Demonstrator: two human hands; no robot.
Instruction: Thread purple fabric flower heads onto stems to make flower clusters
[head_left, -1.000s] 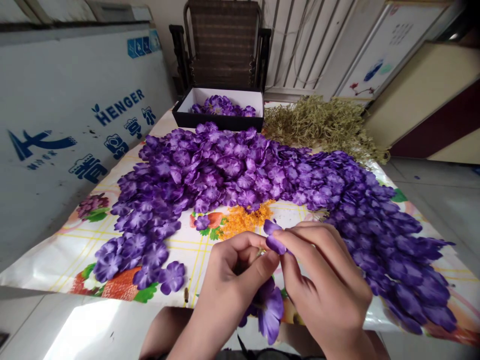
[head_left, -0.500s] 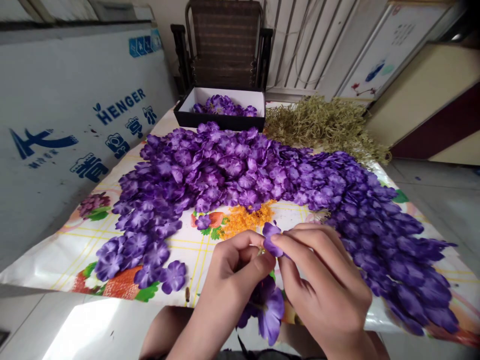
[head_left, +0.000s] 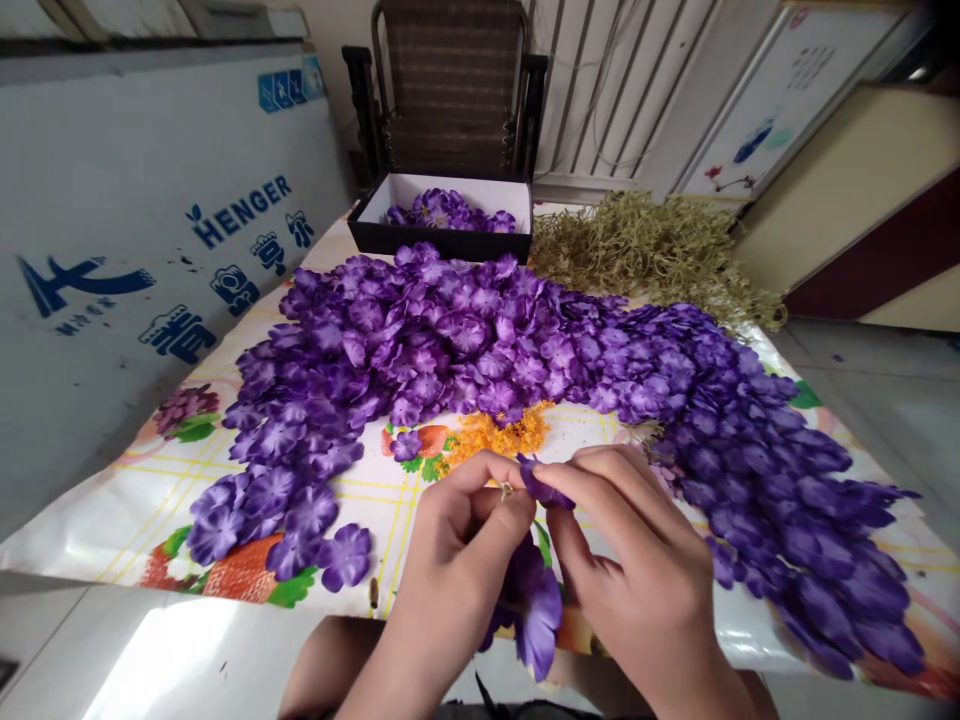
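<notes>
Both hands meet near the table's front edge. My right hand (head_left: 637, 570) pinches a small purple fabric petal (head_left: 541, 488) between thumb and forefinger. My left hand (head_left: 457, 560) is closed, its thumb and forefinger pinched on a thin stem tip right beside that petal, and a bunch of purple flowers (head_left: 536, 605) hangs below its palm. Just beyond the fingers lies a small heap of orange stamens (head_left: 499, 437). A large mound of loose purple petals (head_left: 465, 345) covers the table behind and to both sides.
A black box (head_left: 442, 240) with more purple flowers stands at the far end, a heap of dry green stems (head_left: 645, 250) to its right. A chair (head_left: 446, 90) stands behind. A white freezer (head_left: 135, 230) runs along the left. The fruit-print tablecloth (head_left: 150, 500) shows at front left.
Both hands have shifted slightly left and up, and the petal in my right fingers has been pressed lower and closer against the left fingertips.
</notes>
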